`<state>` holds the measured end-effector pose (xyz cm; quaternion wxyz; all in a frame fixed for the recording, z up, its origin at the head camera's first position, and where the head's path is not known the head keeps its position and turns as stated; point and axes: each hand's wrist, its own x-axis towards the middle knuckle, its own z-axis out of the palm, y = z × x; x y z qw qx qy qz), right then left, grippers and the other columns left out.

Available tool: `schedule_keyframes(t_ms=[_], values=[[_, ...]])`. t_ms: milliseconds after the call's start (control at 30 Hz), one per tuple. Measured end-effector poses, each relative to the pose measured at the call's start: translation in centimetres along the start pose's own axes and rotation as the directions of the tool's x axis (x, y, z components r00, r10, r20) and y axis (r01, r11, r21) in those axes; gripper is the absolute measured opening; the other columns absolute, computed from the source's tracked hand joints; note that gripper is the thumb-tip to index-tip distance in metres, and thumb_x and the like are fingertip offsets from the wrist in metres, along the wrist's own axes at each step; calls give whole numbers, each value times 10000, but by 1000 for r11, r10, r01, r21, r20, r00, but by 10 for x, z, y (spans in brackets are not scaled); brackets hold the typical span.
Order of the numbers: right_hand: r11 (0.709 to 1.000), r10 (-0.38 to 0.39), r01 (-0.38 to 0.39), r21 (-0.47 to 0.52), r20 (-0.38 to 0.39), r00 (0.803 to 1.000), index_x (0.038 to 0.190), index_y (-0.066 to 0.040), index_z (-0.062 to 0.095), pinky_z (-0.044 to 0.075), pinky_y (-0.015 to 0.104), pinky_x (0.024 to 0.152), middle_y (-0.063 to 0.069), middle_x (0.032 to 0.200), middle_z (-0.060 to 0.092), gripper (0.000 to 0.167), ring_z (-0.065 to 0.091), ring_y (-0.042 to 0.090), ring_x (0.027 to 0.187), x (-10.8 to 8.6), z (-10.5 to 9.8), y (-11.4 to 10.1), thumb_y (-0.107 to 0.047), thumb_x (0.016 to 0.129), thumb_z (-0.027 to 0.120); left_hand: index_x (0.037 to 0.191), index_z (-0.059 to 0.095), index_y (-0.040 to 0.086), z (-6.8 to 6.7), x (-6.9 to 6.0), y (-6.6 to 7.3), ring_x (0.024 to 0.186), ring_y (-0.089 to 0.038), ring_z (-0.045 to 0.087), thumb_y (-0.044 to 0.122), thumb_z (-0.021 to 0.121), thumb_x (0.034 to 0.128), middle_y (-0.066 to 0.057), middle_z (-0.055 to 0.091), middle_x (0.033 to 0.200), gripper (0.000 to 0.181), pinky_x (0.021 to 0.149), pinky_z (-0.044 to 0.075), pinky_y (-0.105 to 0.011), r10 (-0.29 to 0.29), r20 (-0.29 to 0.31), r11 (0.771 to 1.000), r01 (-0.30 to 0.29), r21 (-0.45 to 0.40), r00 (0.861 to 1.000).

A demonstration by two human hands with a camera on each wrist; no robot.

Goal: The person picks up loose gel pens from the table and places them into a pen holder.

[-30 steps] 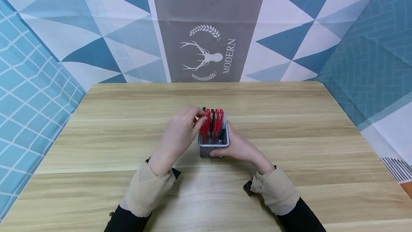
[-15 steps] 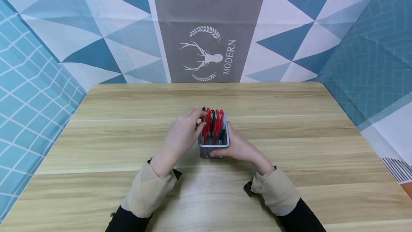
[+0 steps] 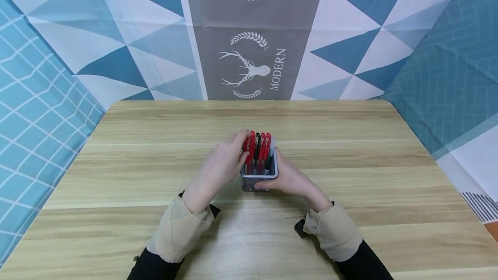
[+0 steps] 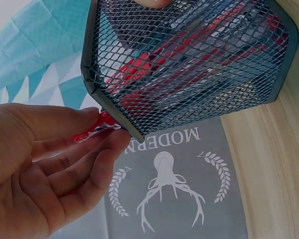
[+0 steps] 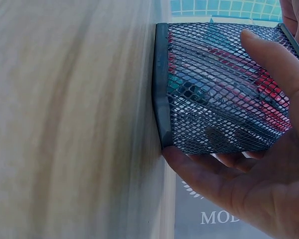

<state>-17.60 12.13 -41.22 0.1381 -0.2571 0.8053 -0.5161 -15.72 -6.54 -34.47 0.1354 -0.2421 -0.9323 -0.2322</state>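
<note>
A dark mesh pen holder (image 3: 253,183) stands on the wooden table, with several red pens (image 3: 267,145) and a black pen (image 3: 256,147) upright in it. My left hand (image 3: 218,161) is at its left rim. In the left wrist view the thumb and fingers pinch the top of a red pen (image 4: 100,123), whose lower part is inside the mesh. My right hand (image 3: 291,177) grips the holder from the right, thumb across the near side. Through the mesh wall (image 5: 214,89) in the right wrist view, red pen bodies show, partly hidden by the wires.
The wooden table (image 3: 136,150) spreads on all sides of the holder. Its far edge meets a grey and blue patterned cloth backdrop (image 3: 256,25). Blue lined cloth (image 3: 39,111) hangs along the left side.
The left hand's fingers have shifted slightly over the leftmost pens and now cover more of their tops. The right hand and the holder have stayed in place.
</note>
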Motion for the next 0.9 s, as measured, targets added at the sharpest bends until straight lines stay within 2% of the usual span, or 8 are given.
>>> schedule_keyframes(t_ms=[200, 433, 667, 767, 833, 900], values=[[1000, 9, -9, 5, 4, 1000, 1382, -131, 176, 387, 361, 998, 70, 1271, 477, 960, 516, 167, 1091, 0, 0, 0, -167, 663, 811, 1238, 470, 41, 1, -1, -3, 732, -259, 651, 5, 657, 791, -161, 639, 1043, 486, 623, 560, -308, 46, -16, 999, -46, -3, 999], [999, 23, -23, -35, -5, 1000, 1384, -126, 180, 381, 356, 998, 64, 1270, 476, 958, 510, 164, 1098, -1, 0, 0, -185, 666, 811, 1261, 453, 22, 2, -2, -5, 736, -251, 655, 6, 665, 784, -176, 623, 1102, 522, 635, 562, -294, 50, -14, 999, -50, 5, 999], [999, 43, -42, -28, 7, 999, 1402, -136, 143, 367, 373, 1014, 66, 1283, 469, 1012, 498, 170, 1120, 0, 0, 0, -246, 655, 817, 1240, 464, 31, 1, -3, -7, 683, -253, 642, 74, 694, 781, -152, 654, 975, 516, 600, 549, -342, 101, -46, 991, -96, 90, 994], [996, 86, -85, -27, 10, 996, 1425, -144, 65, 381, 390, 1009, 92, 1293, 457, 1059, 495, 193, 1129, -2, -1, -2, -283, 675, 801, 1249, 470, 38, -2, -3, -7, 662, -249, 635, 171, 682, 810, -141, 655, 953, 505, 593, 545, -354, 86, -44, 987, -79, 139, 995], [992, 127, -127, -26, 5, 992, 1438, -153, 10, 381, 432, 1014, 130, 1371, 377, 1065, 447, 264, 1200, -3, -4, -6, -327, 710, 769, 1261, 471, 41, -6, -3, -8, 680, -257, 635, 245, 649, 840, -146, 650, 972, 500, 630, 548, -375, 61, -43, 985, -53, 163, 997], [988, 147, -147, -47, -15, 989, 1449, -162, -19, 360, 468, 1027, 166, 1438, 277, 1017, 376, 338, 1260, -6, -9, -10, -349, 768, 713, 1266, 477, 38, -12, -3, -10, 779, -282, 636, 301, 605, 868, -155, 629, 1036, 495, 704, 547, -402, 21, -62, 987, -10, 161, 998]])
